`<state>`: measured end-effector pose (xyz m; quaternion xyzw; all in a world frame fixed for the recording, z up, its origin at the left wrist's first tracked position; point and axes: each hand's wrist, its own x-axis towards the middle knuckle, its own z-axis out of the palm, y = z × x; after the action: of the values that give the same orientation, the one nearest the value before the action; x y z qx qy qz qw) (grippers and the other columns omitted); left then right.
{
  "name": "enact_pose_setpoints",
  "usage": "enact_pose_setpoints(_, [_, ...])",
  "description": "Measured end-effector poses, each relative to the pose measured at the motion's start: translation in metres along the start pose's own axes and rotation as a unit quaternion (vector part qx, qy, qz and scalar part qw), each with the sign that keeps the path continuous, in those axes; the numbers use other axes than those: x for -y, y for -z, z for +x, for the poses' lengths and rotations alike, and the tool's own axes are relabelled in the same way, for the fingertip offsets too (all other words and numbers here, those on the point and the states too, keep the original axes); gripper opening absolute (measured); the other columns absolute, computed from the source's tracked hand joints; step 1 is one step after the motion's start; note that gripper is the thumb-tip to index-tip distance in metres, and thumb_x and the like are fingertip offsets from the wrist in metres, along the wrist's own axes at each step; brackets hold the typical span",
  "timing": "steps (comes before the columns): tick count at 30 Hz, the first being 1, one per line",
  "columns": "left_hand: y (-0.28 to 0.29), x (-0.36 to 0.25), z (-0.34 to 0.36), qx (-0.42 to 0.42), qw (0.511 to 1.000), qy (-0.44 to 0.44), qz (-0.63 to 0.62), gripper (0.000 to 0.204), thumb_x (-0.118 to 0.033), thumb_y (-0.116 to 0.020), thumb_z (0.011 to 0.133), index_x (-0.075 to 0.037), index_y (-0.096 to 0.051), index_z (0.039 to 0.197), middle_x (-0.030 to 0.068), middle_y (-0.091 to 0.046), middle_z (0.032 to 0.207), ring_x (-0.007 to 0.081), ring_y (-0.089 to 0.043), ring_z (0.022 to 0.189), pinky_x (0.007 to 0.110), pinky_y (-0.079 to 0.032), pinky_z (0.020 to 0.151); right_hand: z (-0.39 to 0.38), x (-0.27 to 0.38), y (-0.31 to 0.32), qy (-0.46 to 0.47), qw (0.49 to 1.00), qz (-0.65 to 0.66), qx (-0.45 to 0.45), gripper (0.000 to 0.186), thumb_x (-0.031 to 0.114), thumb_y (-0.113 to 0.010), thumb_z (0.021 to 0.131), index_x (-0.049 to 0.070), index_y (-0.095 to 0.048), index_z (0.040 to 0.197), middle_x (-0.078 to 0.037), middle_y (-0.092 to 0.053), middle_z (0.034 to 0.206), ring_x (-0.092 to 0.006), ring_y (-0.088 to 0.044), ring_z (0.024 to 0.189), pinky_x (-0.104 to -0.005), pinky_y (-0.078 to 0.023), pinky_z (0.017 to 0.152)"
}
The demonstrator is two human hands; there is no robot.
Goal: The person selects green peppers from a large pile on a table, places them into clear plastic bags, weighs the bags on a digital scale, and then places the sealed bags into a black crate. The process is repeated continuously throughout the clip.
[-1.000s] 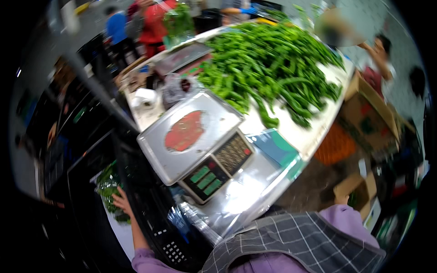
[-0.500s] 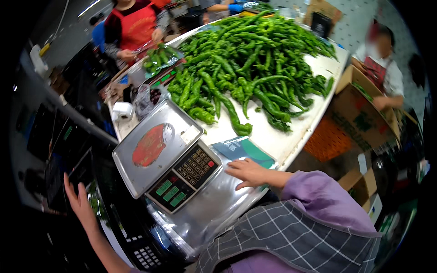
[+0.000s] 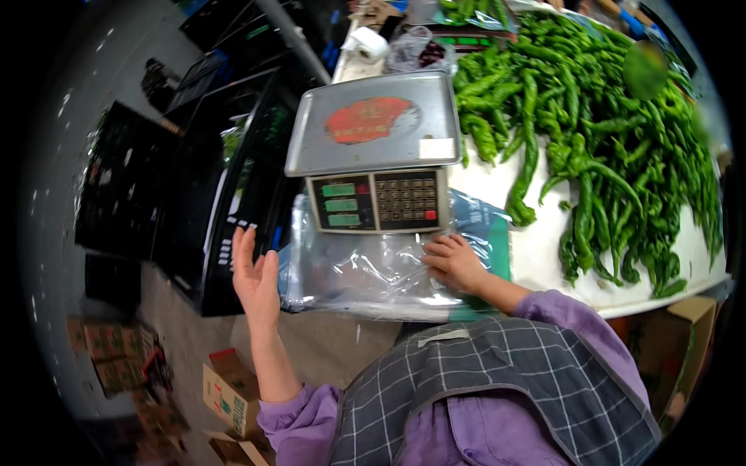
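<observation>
My left hand (image 3: 256,283) is raised in the air left of the table, fingers apart and nothing in them. Palm down, my right hand (image 3: 457,264) rests on a stack of clear plastic bags (image 3: 361,272) with a blue and green printed part along its right side. Its fingers are spread slightly and grip nothing. Just beyond the bags stands a digital scale (image 3: 373,200) with a bare metal pan (image 3: 373,124), green displays and a keypad. A large heap of long green peppers (image 3: 598,140) covers the table on the right.
A white paper roll (image 3: 367,45) and a bag of dark red items (image 3: 423,53) lie behind the scale. Black equipment (image 3: 225,179) stands left of the white table (image 3: 548,260). Cardboard boxes (image 3: 231,396) sit on the floor at lower left, and another box (image 3: 684,334) at right.
My view has swung left, so the scale, bags and peppers appear turned and the table's far end has mostly left the picture. My right hand stays on the bags; my left remains raised.
</observation>
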<state>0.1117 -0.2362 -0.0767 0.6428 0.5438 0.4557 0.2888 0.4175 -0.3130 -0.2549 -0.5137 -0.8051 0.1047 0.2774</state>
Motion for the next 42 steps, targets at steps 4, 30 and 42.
enact_pose_setpoints(4, [0.016,0.032,-0.017,-0.004,0.997,0.070,-0.022,0.046,-0.005,-0.056,0.083,0.000,-0.042,0.127,0.0148,-0.030,0.139,0.0227,-0.035,0.126,0.031,-0.035,0.097,0.020,-0.004,0.015,-0.060,0.988,0.139,0.016,0.013,0.014,-0.059,0.079,0.005,-0.062,0.088,-0.006,-0.062,0.092,-0.0259,-0.055,0.092,-0.0381,-0.040,0.083])
enact_pose_setpoints(30, [-0.176,-0.048,0.006,0.559,0.489,0.281,-0.607,0.096,-0.076,-0.035,0.072,-0.003,-0.031,0.133,0.0241,-0.038,0.131,0.0384,-0.037,0.122,0.063,-0.031,0.093,0.004,0.085,0.297,0.117,0.887,-0.096,-0.437,0.011,0.009,-0.049,0.089,-0.001,-0.052,0.087,-0.014,-0.058,0.091,-0.0248,-0.055,0.083,-0.0347,-0.043,0.076])
enact_pose_setpoints(42, [-0.134,-0.037,0.096,0.502,0.502,0.236,-0.663,0.076,-0.063,-0.035,0.084,0.001,-0.045,0.123,0.0241,-0.056,0.112,0.0406,-0.055,0.101,0.068,-0.030,0.089,-0.030,0.096,0.312,0.155,0.914,-0.230,-0.297,0.009,0.010,-0.064,0.065,0.008,-0.057,0.071,-0.005,-0.062,0.083,-0.0231,-0.056,0.081,-0.0426,-0.043,0.079])
